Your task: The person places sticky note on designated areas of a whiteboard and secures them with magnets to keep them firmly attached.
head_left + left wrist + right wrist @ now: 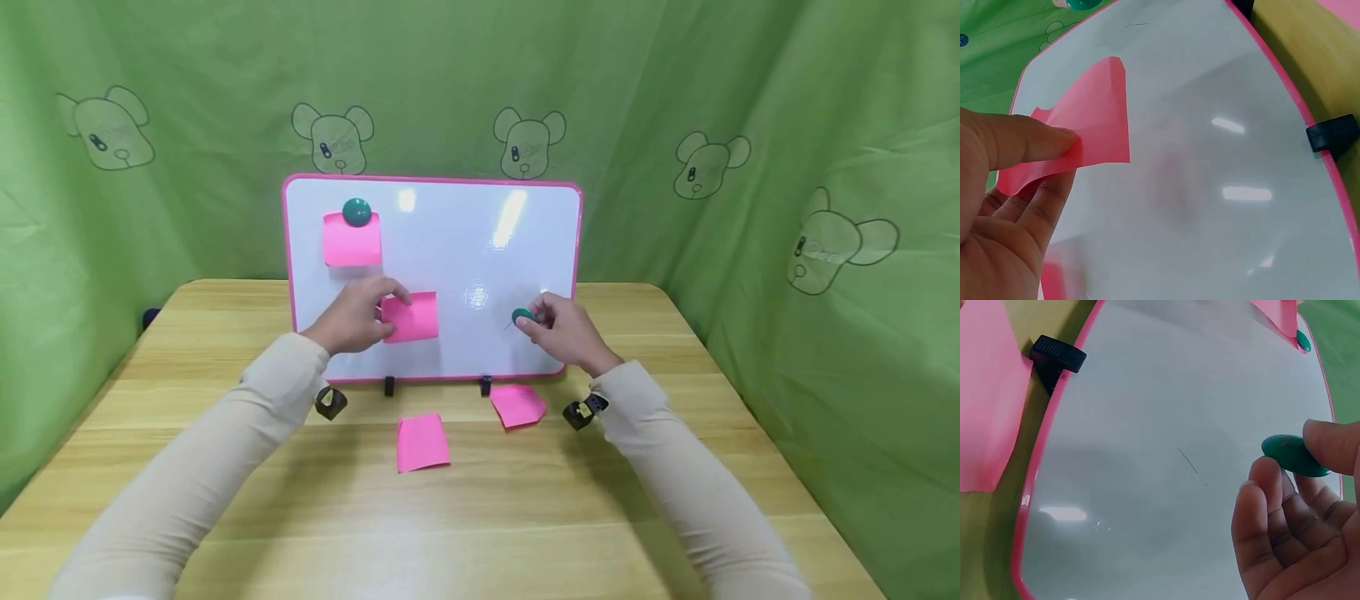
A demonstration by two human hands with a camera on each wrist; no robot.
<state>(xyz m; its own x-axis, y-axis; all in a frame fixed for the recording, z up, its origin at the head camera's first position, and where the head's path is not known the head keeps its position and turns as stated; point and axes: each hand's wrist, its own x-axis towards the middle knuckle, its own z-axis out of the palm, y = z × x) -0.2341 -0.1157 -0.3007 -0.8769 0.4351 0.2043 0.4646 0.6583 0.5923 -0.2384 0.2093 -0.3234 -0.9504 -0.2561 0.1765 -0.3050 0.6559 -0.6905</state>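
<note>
My left hand (358, 315) pinches a pink sticky note (415, 317) between thumb and fingers, in front of the whiteboard (465, 242). In the left wrist view that sticky note (1094, 119) curls and its free edge stands off the board. My right hand (566, 332) holds a round green magnet (522, 316) near the board's lower right. The right wrist view shows the magnet (1294, 455) between thumb and fingertips, apart from the board. At the board's upper left, another green magnet (357, 212) sits over the top edge of a second pink note (352, 242).
Two more pink notes lie on the wooden table, one at the front middle (423, 442) and one by the board's foot (517, 406). Black feet (389, 386) support the pink-framed board. A green curtain (435, 67) hangs behind and at the sides.
</note>
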